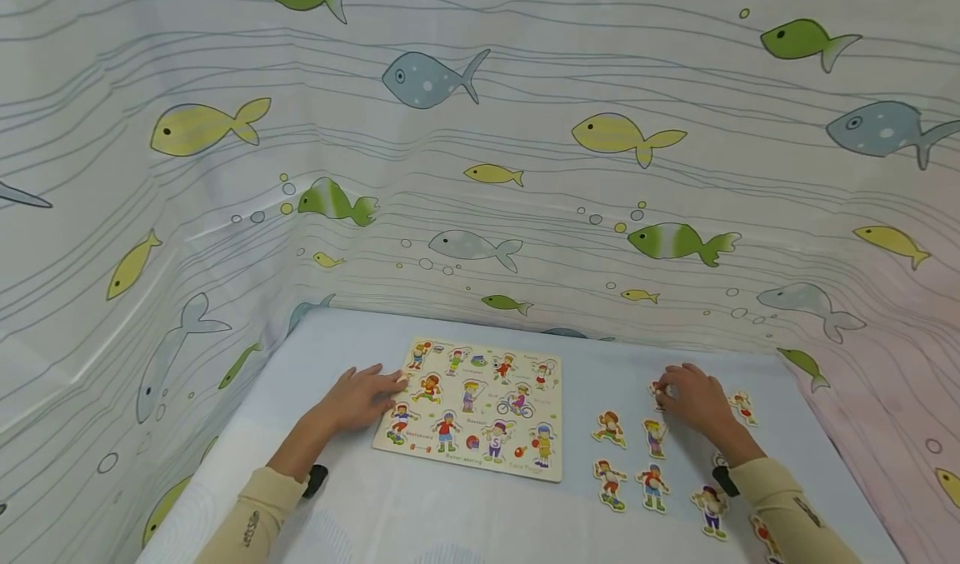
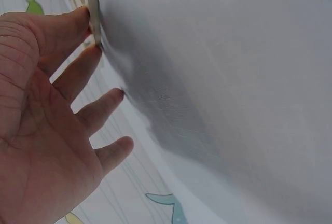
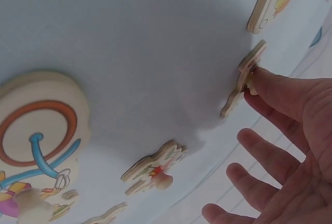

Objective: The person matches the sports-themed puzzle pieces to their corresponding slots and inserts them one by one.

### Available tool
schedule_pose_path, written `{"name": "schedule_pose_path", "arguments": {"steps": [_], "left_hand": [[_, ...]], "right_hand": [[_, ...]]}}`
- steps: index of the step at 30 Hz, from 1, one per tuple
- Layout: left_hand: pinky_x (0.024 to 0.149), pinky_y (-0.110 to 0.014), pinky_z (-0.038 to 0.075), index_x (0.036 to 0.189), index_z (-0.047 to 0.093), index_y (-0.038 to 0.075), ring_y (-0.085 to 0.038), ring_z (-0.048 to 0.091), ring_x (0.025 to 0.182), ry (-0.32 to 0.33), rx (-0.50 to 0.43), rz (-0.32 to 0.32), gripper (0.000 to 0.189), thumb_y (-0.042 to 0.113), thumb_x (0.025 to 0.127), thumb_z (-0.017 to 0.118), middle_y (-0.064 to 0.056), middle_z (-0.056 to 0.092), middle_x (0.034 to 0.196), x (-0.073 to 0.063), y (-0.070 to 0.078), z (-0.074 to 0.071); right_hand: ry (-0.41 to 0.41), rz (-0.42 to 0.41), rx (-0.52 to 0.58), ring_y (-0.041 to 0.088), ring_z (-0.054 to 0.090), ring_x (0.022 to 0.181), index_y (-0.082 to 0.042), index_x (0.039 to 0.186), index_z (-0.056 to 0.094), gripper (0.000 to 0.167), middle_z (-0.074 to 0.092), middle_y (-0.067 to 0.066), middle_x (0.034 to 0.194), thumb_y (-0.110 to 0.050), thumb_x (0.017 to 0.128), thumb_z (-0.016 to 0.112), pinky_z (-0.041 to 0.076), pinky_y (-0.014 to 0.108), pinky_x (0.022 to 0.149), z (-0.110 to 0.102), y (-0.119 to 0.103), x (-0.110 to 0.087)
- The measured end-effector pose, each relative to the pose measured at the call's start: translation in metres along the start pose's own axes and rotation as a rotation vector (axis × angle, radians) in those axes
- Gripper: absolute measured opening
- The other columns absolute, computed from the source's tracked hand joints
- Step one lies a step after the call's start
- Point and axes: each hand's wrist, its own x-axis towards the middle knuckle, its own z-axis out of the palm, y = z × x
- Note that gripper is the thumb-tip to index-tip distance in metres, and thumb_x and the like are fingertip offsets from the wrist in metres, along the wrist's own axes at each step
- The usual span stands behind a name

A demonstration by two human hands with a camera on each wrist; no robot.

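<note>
My left hand (image 1: 365,399) rests at the left edge of a wooden knob puzzle board (image 1: 468,462) printed with children playing sports. In the left wrist view, the thumb and index fingertips touch the edge of the board (image 2: 92,1), and the other fingers are spread apart. To the right of the board, my right hand (image 1: 697,401) pinches a small wooden puzzle piece (image 3: 239,85) between thumb and index finger. Its other fingers are loosely extended. In the right wrist view the piece stands tilted close over the table, its knob largely hidden by the fingertips.
Several loose knobbed pieces lie right of the board, among them a runner (image 1: 609,428), a skateboarder (image 1: 610,485) and a baseball figure (image 1: 711,511). A bicycle piece (image 3: 44,115) fills the lower left of the right wrist view. Fish-patterned sheeting (image 1: 480,206) encloses the table (image 1: 337,497).
</note>
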Motion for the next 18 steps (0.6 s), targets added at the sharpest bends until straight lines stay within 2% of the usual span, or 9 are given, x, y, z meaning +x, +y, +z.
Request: {"name": "schedule_pose_path", "arguments": {"steps": [8,18], "left_hand": [[0.102,-0.075,0.023,0.134,0.063,0.012,-0.047,0.040,0.134,-0.010,0.003,-0.008,0.040,0.021,0.095,0.065,-0.009,0.054,0.142,0.000,0.001,-0.001],[0.101,-0.075,0.023,0.133,0.064,0.011,-0.048,0.041,0.133,-0.004,0.001,-0.005,0.040,0.021,0.094,0.065,-0.010,0.054,0.142,-0.001,0.002,-0.001]], "right_hand": [[-0.004,0.018,0.022,0.048,0.045,0.124,-0.012,0.087,0.074,0.005,0.062,0.024,0.124,-0.014,0.083,0.077,0.034,0.074,0.092,-0.006,-0.004,0.001],[0.035,-0.032,0.026,0.052,0.042,0.127,-0.012,0.091,0.074,0.008,0.060,0.026,0.128,-0.017,0.084,0.077,0.033,0.073,0.095,-0.019,-0.020,0.000]]}}
